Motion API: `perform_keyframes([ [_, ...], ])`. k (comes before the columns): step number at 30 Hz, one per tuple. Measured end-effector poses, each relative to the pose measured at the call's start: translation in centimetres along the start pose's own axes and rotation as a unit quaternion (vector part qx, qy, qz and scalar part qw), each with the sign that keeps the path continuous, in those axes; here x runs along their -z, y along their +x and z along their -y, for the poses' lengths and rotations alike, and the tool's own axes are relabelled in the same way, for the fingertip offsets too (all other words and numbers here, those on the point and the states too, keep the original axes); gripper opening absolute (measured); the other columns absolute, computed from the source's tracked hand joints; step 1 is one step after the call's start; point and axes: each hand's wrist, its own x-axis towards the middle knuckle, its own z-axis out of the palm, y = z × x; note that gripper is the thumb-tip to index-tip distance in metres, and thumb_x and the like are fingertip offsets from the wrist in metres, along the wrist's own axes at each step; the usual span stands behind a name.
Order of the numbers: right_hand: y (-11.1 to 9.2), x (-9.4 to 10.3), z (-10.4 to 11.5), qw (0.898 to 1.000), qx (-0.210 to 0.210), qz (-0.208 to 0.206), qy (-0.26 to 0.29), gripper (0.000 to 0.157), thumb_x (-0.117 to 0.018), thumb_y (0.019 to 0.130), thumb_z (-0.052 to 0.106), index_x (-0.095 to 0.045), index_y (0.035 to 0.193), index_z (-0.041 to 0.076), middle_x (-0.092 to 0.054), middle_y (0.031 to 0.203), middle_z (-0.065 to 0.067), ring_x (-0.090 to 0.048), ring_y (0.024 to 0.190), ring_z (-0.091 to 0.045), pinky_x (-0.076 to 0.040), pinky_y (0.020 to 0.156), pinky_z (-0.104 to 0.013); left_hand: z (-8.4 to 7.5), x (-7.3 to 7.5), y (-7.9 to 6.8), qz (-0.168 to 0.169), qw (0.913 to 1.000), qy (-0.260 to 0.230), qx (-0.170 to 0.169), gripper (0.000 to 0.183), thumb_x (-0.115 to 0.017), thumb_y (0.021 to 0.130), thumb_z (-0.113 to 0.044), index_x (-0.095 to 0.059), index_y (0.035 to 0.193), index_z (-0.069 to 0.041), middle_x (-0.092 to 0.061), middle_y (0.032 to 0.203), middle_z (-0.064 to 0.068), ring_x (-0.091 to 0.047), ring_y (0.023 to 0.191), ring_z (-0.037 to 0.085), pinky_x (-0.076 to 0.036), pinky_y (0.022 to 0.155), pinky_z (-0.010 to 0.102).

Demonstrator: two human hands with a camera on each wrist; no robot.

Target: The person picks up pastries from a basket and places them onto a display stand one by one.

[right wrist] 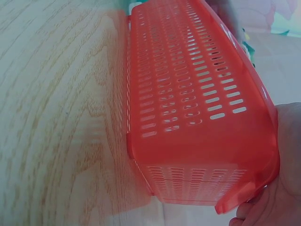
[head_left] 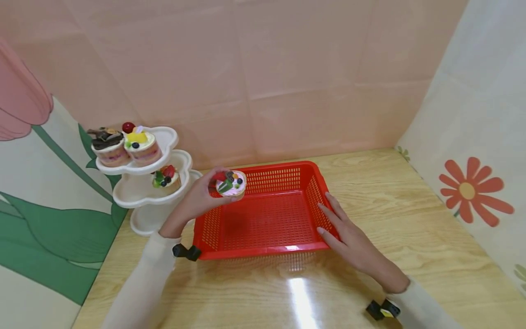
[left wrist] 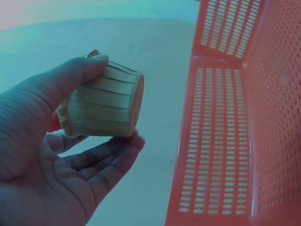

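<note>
My left hand point(head_left: 201, 194) holds a small toy cupcake point(head_left: 232, 184) between thumb and fingers, over the left side of a red plastic basket point(head_left: 259, 250). Pale icing, a strawberry and other fruit pieces top the cupcake. In the left wrist view, its ribbed cream cup point(left wrist: 106, 101) is tipped on its side, thumb on one side and fingertips beneath. My right hand point(head_left: 349, 235) rests on the basket's right rim, extended fingers reaching over it. From the right wrist view, part of that hand point(right wrist: 268, 207) shows against the outside of the basket's corner.
A white three-tier stand point(head_left: 119, 194) is left of the basket. Its top tier bears a chocolate-topped cupcake point(head_left: 108, 148) and a yellow-fruit cupcake point(head_left: 141, 146); a strawberry-topped cupcake point(head_left: 167, 178) sits on the middle tier. Behind the wooden table point(head_left: 370, 183) hangs a pink backdrop point(head_left: 287, 91).
</note>
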Motion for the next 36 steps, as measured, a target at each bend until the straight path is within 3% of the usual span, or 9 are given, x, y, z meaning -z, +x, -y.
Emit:
perform_keyframes([
  [10,0.0,0.0,0.1,1.000,0.003,0.000,0.001,0.064,-0.055,0.104,0.035,-0.033,0.158,0.009,-0.004,0.171,-0.003,-0.024,0.150,-0.039,-0.049,0.094,-0.065,0.5,1.9,-2.6,-0.009,0.9996,0.002,0.025,0.071,-0.089,0.079,-0.022,-0.052,0.139,-0.014,-0.064,0.120,0.009,-0.061,0.104,0.025,-0.053,0.090,0.043],
  [15,0.0,0.0,0.1,1.000,-0.001,0.001,0.002,0.064,-0.056,0.104,0.035,-0.033,0.159,0.010,-0.004,0.171,-0.002,-0.024,0.150,-0.040,-0.050,0.093,-0.064,1.1,2.7,-3.7,-0.011,0.9993,-0.002,0.037,0.069,-0.089,0.079,-0.021,-0.053,0.137,-0.013,-0.063,0.120,0.010,-0.060,0.097,0.025,-0.053,0.084,0.036],
  [23,0.1,-0.1,0.0,1.000,0.001,0.001,0.005,0.065,-0.055,0.104,0.037,-0.033,0.158,0.009,-0.004,0.171,-0.003,-0.024,0.150,-0.040,-0.050,0.094,-0.064,2.0,3.7,-5.8,-0.038,0.9981,-0.002,0.048,0.068,-0.089,0.079,-0.018,-0.053,0.137,-0.014,-0.060,0.124,0.009,-0.061,0.099,0.026,-0.053,0.081,0.029],
  [30,0.2,-0.1,0.1,1.000,0.002,0.003,0.008,0.065,-0.055,0.104,0.038,-0.033,0.159,0.010,-0.005,0.171,-0.003,-0.024,0.150,-0.040,-0.050,0.093,-0.064,2.6,4.4,-7.8,-0.071,0.9941,0.016,0.080,0.072,-0.087,0.082,-0.024,-0.050,0.144,-0.018,-0.058,0.130,0.008,-0.056,0.103,0.027,-0.052,0.079,0.032],
  [36,0.1,0.0,0.1,1.000,0.000,0.002,0.001,0.064,-0.056,0.104,0.034,-0.033,0.159,0.010,-0.004,0.171,-0.003,-0.025,0.149,-0.040,-0.050,0.093,-0.065,3.0,4.8,-8.9,-0.090,0.9918,0.032,0.085,0.072,-0.085,0.084,-0.028,-0.048,0.145,-0.017,-0.058,0.130,0.009,-0.055,0.107,0.025,-0.051,0.084,0.031],
])
